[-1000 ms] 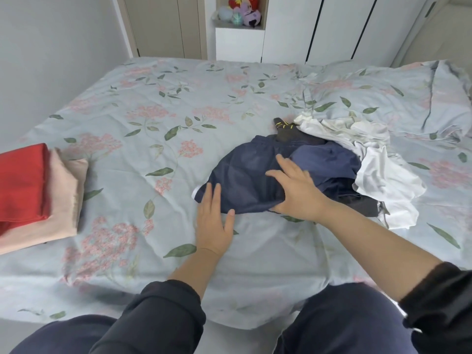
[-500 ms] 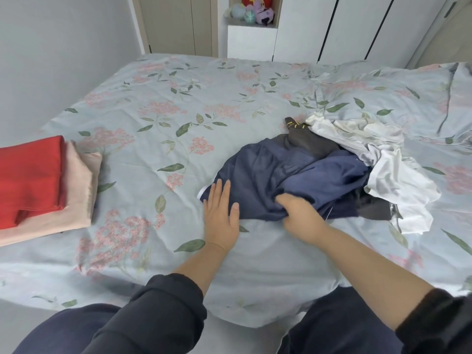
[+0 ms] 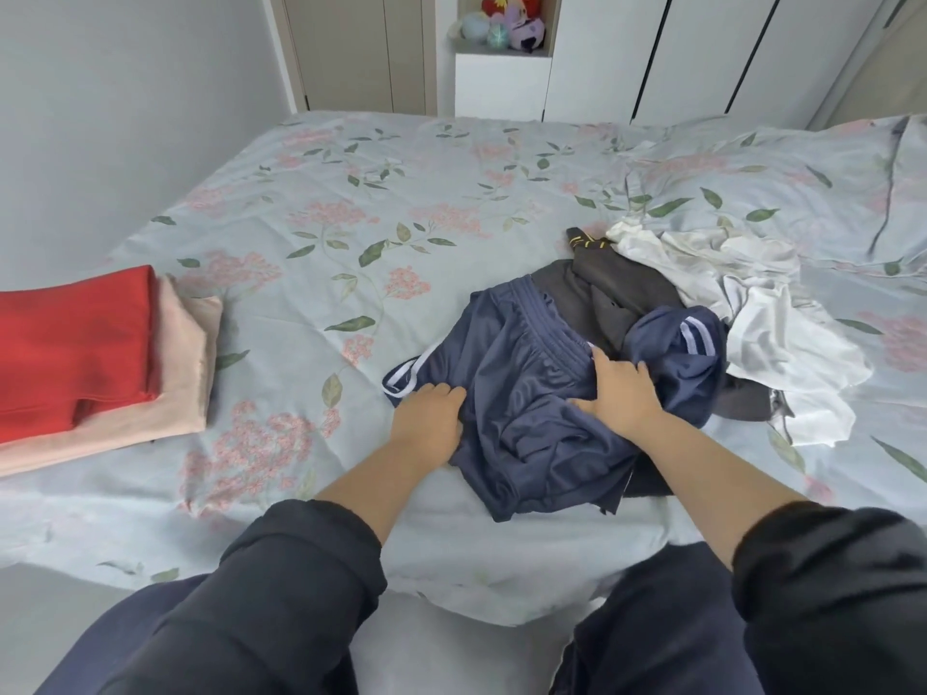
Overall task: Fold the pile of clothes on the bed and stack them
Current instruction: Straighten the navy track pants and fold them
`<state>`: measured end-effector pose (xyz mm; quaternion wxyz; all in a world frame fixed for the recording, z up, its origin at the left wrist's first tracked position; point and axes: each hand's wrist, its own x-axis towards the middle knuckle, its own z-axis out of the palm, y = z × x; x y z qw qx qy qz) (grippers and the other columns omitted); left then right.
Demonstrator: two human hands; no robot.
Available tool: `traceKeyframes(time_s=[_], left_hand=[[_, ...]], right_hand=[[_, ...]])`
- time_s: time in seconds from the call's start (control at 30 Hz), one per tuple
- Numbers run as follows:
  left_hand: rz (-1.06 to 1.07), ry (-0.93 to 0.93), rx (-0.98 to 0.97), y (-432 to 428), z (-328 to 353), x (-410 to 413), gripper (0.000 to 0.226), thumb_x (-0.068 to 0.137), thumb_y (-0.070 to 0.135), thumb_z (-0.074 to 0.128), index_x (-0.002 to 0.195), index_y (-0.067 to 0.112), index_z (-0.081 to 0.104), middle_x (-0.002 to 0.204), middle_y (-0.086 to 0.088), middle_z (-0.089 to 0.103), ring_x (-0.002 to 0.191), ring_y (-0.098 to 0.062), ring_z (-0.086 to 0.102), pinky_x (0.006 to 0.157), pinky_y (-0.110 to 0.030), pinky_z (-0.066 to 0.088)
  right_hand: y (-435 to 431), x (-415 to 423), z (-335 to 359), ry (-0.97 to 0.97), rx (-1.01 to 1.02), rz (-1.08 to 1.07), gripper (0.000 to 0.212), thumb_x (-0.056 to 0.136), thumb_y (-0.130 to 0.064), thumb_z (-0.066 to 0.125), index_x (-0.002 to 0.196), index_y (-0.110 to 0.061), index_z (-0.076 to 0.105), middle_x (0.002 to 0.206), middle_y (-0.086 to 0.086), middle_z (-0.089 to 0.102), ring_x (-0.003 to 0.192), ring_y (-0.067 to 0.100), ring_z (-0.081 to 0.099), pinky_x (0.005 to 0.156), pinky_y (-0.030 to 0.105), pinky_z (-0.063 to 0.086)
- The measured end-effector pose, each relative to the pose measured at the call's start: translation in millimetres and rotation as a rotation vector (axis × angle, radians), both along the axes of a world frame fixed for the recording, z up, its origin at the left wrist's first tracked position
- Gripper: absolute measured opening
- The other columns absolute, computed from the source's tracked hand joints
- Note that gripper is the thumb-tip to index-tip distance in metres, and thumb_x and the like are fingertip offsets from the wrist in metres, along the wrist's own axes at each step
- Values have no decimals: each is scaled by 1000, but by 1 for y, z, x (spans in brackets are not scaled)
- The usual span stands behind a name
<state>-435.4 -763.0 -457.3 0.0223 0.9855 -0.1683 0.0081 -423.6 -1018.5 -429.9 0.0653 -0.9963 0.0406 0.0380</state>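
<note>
Your left grip (image 3: 426,423) clutches the navy white-striped fabric shorts (image 3: 516,393); your right grip (image 3: 622,393) presses them, fingers spread. The floral-sheeted bed (image 3: 351,193) stretches toward eleven o'clock; a folded red-and-pink stack (image 3: 100,353) lies at nine.

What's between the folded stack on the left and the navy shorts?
Head view: only bare floral bedsheet between the folded stack and navy shorts.
</note>
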Motion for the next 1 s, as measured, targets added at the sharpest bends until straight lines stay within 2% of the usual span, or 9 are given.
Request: traceKeyframes(time_s=[0.2,0.3,0.33,0.4,0.47,0.57,0.77,0.9,1.0], left_hand=[[-97,588,7,17,51,-5,16,80,5,45,67,5,55,70,-14,68,53,-20,57,54,-24,43],[-2,1001,-126,41,78,0,18,87,19,53,79,9,67,62,-5,70,46,-15,59,49,-19,47],[73,950,-266,49,81,3,16,87,21,56,83,12,69,66,-5,70,51,-17,60,49,-18,46],[249,557,-532,61,72,14,13,87,18,57,85,12,69,83,-7,70,72,-23,64,60,-18,48],[315,270,-600,66,58,19,32,87,24,61,117,14,60,122,-7,60,112,-25,56,92,-27,45],[240,536,-727,54,39,14,85,85,42,66,151,16,18,154,-3,27,139,-20,30,109,-31,28],[155,568,-904,32,35,7,54,81,26,73,129,25,47,128,8,51,93,5,49,69,-4,39],[142,759,-918,35,52,1,20,85,16,68,104,23,64,113,-3,67,90,-10,64,73,-19,51],[194,924,-980,53,73,-8,20,85,17,69,105,16,67,103,-4,72,89,-17,69,70,-26,56]], right_hand=[[15,-15,-1,196,194,125,69,82,-44,61,141,-26,31,127,8,57,109,31,55,91,39,42],[22,-27,9,415,255,298,44,77,-40,67,116,-23,57,114,-4,61,102,18,59,89,38,46],[24,-31,15,477,308,334,21,75,-41,69,89,-28,60,90,-10,60,81,9,57,75,33,45],[33,-35,24,414,376,376,35,72,-39,73,61,-30,41,65,-12,37,60,8,37,59,27,30],[37,-36,26,170,290,377,25,71,-38,78,84,-27,59,87,-7,47,83,13,47,74,31,40],[38,-44,24,267,307,318,77,69,-41,80,132,-18,44,124,-5,49,115,15,49,97,30,39],[41,-62,9,334,241,379,30,73,-39,73,91,-23,56,96,-7,62,93,17,59,84,31,47],[43,-60,6,175,276,271,27,71,-19,68,60,-19,43,66,0,56,70,21,54,56,27,36],[38,-58,9,30,161,104,15,70,-29,66,65,-20,54,75,2,59,79,24,57,70,33,44]])
